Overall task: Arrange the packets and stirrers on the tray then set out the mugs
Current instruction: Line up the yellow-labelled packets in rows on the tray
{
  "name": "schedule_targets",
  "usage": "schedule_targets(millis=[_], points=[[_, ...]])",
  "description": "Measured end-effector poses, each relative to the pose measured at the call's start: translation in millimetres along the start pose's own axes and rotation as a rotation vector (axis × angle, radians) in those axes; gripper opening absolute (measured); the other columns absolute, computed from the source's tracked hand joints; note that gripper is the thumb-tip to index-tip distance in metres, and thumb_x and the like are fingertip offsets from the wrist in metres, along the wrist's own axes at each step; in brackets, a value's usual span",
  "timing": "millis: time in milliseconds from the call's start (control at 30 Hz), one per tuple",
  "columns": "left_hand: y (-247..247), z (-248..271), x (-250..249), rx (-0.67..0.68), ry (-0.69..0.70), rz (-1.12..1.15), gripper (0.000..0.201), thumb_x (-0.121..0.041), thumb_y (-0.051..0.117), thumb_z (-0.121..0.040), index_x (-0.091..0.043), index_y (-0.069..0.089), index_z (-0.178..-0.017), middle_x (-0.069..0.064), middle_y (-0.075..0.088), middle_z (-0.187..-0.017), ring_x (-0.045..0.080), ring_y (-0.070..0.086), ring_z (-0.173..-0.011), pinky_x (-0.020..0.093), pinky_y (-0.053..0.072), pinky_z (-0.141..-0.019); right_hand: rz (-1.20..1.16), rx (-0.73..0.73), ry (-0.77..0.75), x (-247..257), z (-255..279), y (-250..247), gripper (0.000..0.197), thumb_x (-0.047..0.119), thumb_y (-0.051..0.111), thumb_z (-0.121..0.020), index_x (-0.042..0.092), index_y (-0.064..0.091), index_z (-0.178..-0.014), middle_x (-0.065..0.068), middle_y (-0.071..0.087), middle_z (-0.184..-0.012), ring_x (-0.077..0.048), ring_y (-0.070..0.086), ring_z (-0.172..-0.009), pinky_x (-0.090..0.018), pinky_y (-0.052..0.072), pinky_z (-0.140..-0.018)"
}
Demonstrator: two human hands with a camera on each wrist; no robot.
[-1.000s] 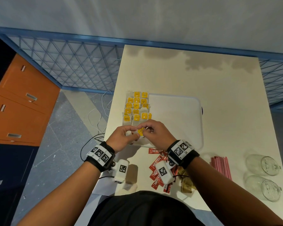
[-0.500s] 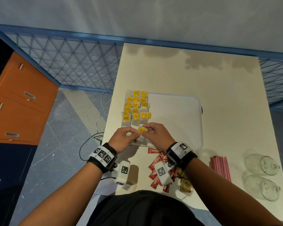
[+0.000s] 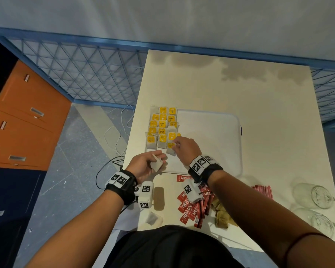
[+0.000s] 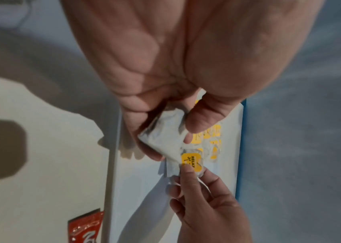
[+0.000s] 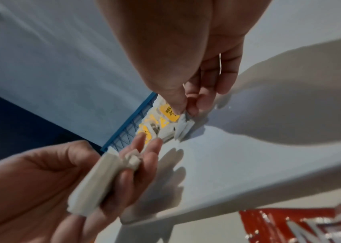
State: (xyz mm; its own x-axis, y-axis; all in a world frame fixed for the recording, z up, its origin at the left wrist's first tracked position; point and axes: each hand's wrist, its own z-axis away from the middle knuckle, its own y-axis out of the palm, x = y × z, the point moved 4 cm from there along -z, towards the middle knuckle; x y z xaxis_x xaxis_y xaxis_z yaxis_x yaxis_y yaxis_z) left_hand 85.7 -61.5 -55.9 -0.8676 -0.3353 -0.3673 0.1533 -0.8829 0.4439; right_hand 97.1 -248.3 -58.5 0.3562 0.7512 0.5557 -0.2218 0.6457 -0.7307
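Right hand [image 3: 185, 147] over near-left part of white tray [image 3: 211, 144]; thumb and fingertips pinched on a yellow-labelled tea bag [image 3: 170, 147] at near end of the tea-bag rows [image 3: 162, 125], bag touching tray surface. In left wrist view, label reads "RELAX".

Left hand [image 3: 145, 166] just left of the right, at tray's near-left corner, fingers curled round a small stack of white tea bags [image 3: 156, 165], thumb clamped on top. Held clear of the table [image 3: 240, 89].

Tea-bag rows lined along tray's left edge, yellow labels up, overlapping. Rest of tray bare.

Near side of table, off the tray: red Nescafé sachets [image 3: 190, 208] heaped under the right wrist; brown packets [image 3: 221, 215] just right of them; red stirrers [image 3: 262, 190] bundled farther right; two glass mugs [image 3: 311, 196] on their sides at near-right edge. One loose tea bag [image 3: 153, 217] at near-left table edge.
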Motion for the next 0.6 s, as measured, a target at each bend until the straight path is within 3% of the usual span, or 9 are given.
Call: schedule_targets(millis=[67, 200, 333, 433, 500, 600], points=[[0, 1, -1, 0.024, -0.007, 0.038, 0.047, 0.012, 0.032, -0.085, 0.011, 0.047, -0.13, 0.033, 0.057, -0.117, 0.044, 0.052, -0.102, 0.054, 0.046, -0.098, 0.059, 0.0, 0.009, 2, -4, -1, 0.02, 0.029, 0.054, -0.1, 0.02, 0.065, -0.114, -0.008, 0.072, -0.102, -0.03, 0.066, -0.091, -0.035, 0.052, -0.077], [3, 6, -3, 0.082, 0.009, 0.021, 0.048, 0.015, 0.028, -0.085, 0.015, 0.046, -0.13, 0.04, 0.055, -0.128, 0.05, 0.053, -0.11, 0.05, 0.059, -0.083, 0.092, -0.035, 0.045, 3, -6, -2, 0.014, 0.033, 0.053, -0.1, 0.023, 0.055, -0.11, 0.0, 0.064, -0.088, -0.028, 0.065, -0.084, -0.037, 0.053, -0.072], [0, 6, -3, 0.112, -0.002, 0.001, 0.047, 0.018, 0.023, -0.09, 0.013, 0.047, -0.13, 0.037, 0.056, -0.129, 0.052, 0.055, -0.115, 0.049, 0.06, -0.084, -0.01, -0.059, 0.059, 3, 1, -4, 0.028, 0.038, 0.056, -0.1, 0.024, 0.05, -0.123, 0.002, 0.066, -0.099, -0.022, 0.064, -0.088, -0.036, 0.053, -0.077], [1, 7, -4, 0.135, 0.006, -0.003, 0.04, 0.016, 0.027, -0.096, 0.013, 0.047, -0.131, 0.034, 0.064, -0.119, 0.047, 0.066, -0.104, 0.05, 0.057, -0.087, -0.102, -0.05, -0.037, 9, 15, -3, 0.031, 0.038, 0.06, -0.098, 0.023, 0.055, -0.125, 0.007, 0.063, -0.095, -0.016, 0.061, -0.088, -0.035, 0.051, -0.079], [0, 6, -4, 0.122, 0.026, -0.026, 0.037, 0.014, 0.029, -0.099, 0.013, 0.047, -0.131, 0.03, 0.069, -0.109, 0.042, 0.072, -0.091, 0.047, 0.061, -0.082, -0.199, -0.012, -0.13, 14, 29, 0, 0.024, 0.036, 0.065, -0.096, 0.026, 0.063, -0.117, 0.007, 0.063, -0.093, -0.013, 0.062, -0.087, -0.035, 0.053, -0.082], [-2, 6, -5, 0.105, 0.037, -0.052, 0.038, 0.009, 0.03, -0.101, 0.015, 0.043, -0.137, 0.034, 0.062, -0.124, 0.041, 0.069, -0.106, 0.041, 0.062, -0.079, -0.254, 0.07, -0.281, 23, 50, 4, 0.022, 0.026, 0.066, -0.094, 0.029, 0.069, -0.116, 0.009, 0.065, -0.106, -0.006, 0.06, -0.096, -0.018, 0.048, -0.087]])
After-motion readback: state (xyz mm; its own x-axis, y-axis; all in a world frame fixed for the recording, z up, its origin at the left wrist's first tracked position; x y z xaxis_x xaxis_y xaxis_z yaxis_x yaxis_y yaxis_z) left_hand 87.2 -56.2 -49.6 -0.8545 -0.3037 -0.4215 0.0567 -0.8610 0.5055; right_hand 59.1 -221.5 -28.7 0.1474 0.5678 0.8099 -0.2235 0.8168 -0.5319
